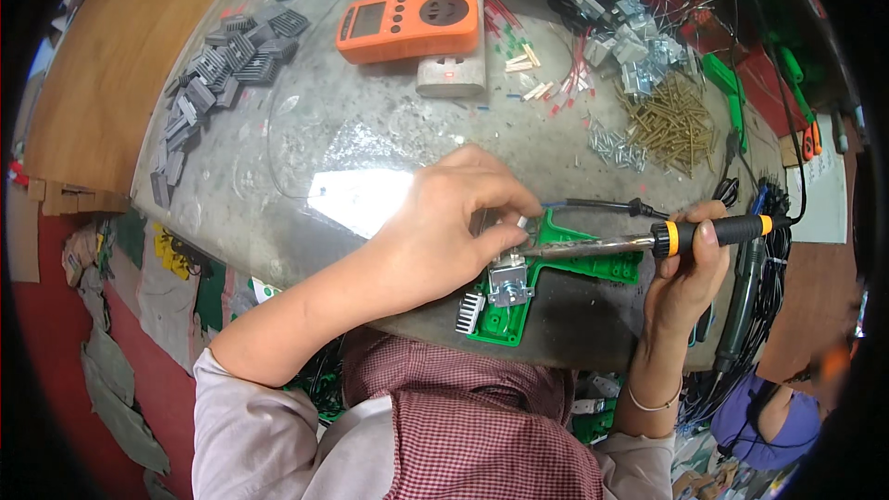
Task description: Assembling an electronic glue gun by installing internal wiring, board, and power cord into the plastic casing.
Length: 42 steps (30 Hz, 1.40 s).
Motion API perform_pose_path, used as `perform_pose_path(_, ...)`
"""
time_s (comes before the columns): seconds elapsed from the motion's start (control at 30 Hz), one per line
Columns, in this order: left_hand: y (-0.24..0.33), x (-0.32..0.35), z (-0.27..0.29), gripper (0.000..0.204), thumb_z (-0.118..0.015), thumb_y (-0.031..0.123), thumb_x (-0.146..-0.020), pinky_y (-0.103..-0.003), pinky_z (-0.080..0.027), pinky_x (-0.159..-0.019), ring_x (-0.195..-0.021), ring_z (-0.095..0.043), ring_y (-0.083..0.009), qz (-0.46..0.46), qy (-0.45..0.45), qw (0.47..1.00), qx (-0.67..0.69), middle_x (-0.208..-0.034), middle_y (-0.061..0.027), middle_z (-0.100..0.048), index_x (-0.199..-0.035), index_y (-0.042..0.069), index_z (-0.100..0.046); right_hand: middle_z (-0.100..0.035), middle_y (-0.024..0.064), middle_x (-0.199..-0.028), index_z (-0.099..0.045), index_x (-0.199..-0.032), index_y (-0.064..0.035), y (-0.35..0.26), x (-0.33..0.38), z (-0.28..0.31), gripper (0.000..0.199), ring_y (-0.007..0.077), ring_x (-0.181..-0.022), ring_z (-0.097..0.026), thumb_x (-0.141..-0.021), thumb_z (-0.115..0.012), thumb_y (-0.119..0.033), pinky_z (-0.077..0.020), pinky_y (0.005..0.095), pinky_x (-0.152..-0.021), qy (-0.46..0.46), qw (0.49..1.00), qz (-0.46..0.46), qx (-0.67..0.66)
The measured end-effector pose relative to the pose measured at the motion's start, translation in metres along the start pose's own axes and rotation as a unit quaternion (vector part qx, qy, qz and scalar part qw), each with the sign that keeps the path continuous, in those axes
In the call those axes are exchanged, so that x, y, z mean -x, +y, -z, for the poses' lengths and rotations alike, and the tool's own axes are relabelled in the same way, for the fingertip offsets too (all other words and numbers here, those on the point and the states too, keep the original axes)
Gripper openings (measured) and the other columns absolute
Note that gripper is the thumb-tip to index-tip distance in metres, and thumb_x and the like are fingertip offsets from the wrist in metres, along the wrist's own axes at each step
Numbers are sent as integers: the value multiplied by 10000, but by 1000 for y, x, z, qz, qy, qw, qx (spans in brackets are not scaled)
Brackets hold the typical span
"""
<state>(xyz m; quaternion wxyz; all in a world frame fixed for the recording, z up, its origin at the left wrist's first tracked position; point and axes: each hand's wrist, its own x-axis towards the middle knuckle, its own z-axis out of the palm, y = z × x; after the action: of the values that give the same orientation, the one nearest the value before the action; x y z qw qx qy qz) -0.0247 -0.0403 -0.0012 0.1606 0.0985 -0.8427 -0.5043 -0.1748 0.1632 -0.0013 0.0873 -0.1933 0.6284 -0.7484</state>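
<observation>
My right hand [685, 282] grips a soldering iron [732, 231] with a black and orange handle. Its metal shaft points left, and the tip end lies close to my left fingers over a green plastic housing half [593, 265]. My left hand [449, 218] is closed in a pinch above that housing; a small whitish piece shows at the fingertips, too small to name. Just below the fingers, a silvery metal component [508, 285] sits in the housing. A pale finned block [469, 313] is at the housing's lower left. A dark cord [593, 205] runs right from the housing.
Grey finned blocks [222, 60] are heaped at the far left. An orange meter [407, 26] rests on a power strip [451, 77]. Brass-coloured screws [671, 125], small silvery screws [619, 148] and metal parts [639, 46] lie at the right. Another person [769, 421] is at lower right.
</observation>
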Motion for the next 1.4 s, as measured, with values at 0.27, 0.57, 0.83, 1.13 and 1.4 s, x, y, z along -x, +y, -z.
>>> perform_pose_path(0.27, 0, -2, 1, 204, -781, 36, -724, -339, -505, -852, -958, -627, -224, -16, 1, 1000, 1, -903, -65, -695, -924, 42, -743, -520, 59, -725, -514, -936, -22, -3, -5, 6, 222, 28, -451, -355, -924, -574, -235, -283, 173, -451, 22, 999, 14, -44)
perform_pose_path(0.57, 1, -3, 3, 210, -776, 16, -709, -346, -508, -837, -938, -626, -234, -26, -12, 1000, -8, -886, -79, -698, -915, 32, -739, -512, 1, -731, -573, -999, -15, -63, -53, -15, 254, 13, -506, -390, -934, -615, -257, -304, 171, -469, 82, 989, 109, 62)
perform_pose_path(0.83, 0, 1, 2, 231, -791, 19, -710, -336, -508, -839, -973, -619, -228, -9, -18, 1000, 16, -894, -76, -703, -935, 40, -746, -664, 38, -892, -616, -1167, -7, -5, -182, -108, 342, 80, -759, -600, -885, -701, -181, -477, 224, -664, -142, 970, 179, 79)
perform_pose_path(1.13, -3, -6, 4, 230, -781, -8, -696, -335, -512, -805, -928, -630, -229, -32, -19, 999, 14, -879, -73, -698, -917, 40, -737, -547, 208, -1367, -215, -1508, 72, 16, -180, -106, 728, 262, -1220, -579, -855, -531, 2, -469, 310, -979, -207, 970, 0, 127)
perform_pose_path(1.4, -3, -5, 6, 222, -779, -12, -684, -334, -512, -806, -923, -635, -224, -17, -18, 1000, -1, -854, -68, -708, -898, 35, -741, -650, 93, -1115, -571, -1168, 11, -33, -13, -48, 363, 144, -903, -647, -813, -613, 75, -518, 250, -737, -256, 957, -59, 124)
